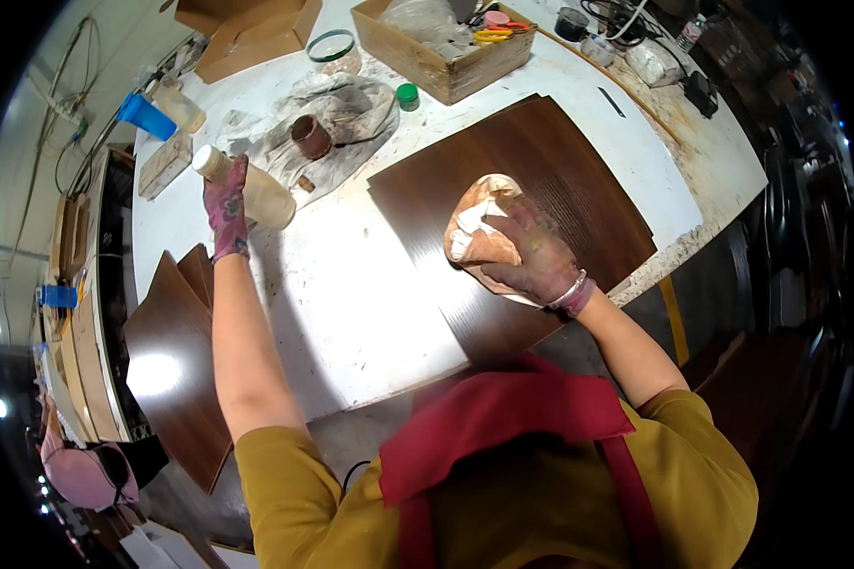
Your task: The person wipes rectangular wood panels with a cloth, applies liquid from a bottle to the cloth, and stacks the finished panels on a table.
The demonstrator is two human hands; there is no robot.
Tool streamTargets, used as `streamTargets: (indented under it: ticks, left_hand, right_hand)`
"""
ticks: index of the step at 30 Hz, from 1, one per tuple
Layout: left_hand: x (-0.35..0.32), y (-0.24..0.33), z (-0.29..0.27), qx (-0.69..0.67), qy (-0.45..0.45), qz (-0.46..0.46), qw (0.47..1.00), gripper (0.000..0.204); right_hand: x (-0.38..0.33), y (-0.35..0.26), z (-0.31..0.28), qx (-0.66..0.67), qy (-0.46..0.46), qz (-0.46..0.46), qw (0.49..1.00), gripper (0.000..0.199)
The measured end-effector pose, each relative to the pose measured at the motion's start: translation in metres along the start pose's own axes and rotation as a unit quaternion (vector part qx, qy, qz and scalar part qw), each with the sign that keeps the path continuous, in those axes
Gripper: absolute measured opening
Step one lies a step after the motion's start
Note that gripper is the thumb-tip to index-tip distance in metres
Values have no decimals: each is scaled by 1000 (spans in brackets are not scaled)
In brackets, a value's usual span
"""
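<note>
Brown grained panels point(579, 152) | right hand point(539, 258): crumpled cloth point(489, 248) | left hand point(226, 207): bottle point(268, 201)

Free way: the white tabletop point(380, 313), between the bottle point(269, 202) in my left hand point(225, 209) and the dark panels point(579, 171) | Beyond the bottle: the brown jar point(311, 138) on the crumpled cloth point(370, 106) blocks me | Left side: the pale block point(166, 164) and the blue cup point(147, 116) are obstacles | Beyond the panels: the cardboard box point(489, 71), passable only around or above
</note>
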State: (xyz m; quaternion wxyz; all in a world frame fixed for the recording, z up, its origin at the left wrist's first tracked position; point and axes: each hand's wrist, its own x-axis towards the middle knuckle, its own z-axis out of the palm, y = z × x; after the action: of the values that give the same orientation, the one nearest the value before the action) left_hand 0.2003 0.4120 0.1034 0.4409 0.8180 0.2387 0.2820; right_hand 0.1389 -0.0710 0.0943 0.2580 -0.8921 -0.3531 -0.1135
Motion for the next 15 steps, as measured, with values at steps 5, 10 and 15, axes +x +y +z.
streamTargets:
  ticks: [5, 10, 15]
  left_hand:
    - [-82, 105, 26, 186, -170, 75, 965, 49]
    - [-166, 150, 64, 318, -302, 453, 776, 51]
    - [-178, 166, 73, 395, -318, 492, 708, 48]
  right_hand:
    - [10, 10, -6, 605, 7, 267, 750, 52]
    - [16, 15, 23, 811, -18, 293, 505, 61]
    - [10, 2, 31, 927, -39, 292, 234, 68]
